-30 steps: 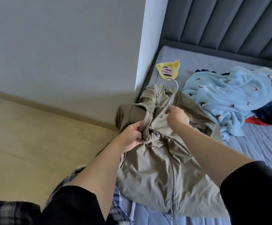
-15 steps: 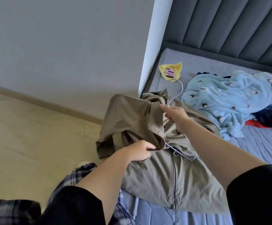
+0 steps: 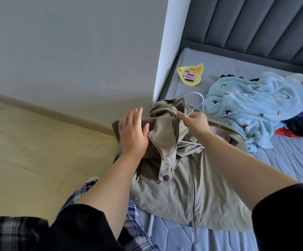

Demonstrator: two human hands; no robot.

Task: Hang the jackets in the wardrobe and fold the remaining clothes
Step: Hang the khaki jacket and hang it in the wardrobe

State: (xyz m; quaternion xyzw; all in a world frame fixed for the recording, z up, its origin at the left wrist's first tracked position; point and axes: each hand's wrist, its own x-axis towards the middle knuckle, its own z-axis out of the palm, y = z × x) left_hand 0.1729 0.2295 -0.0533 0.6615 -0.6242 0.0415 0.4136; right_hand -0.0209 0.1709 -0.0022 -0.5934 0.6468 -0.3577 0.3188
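- The left hand point(image 3: 132, 132), fingers straight and spread, presses flat on the bunched shoulder of the khaki jacket point(image 3: 188, 185).
- The right hand point(image 3: 195, 122) pinches the neck of the white wire hanger point(image 3: 195, 99), whose lower wire runs inside the collar.
- The jacket lies zipped on the grey mattress point(image 3: 291, 160), at its near-left corner.
- A light-blue fleece garment point(image 3: 255, 105) lies beside it; a yellow cloth point(image 3: 192, 74) lies further up the mattress.
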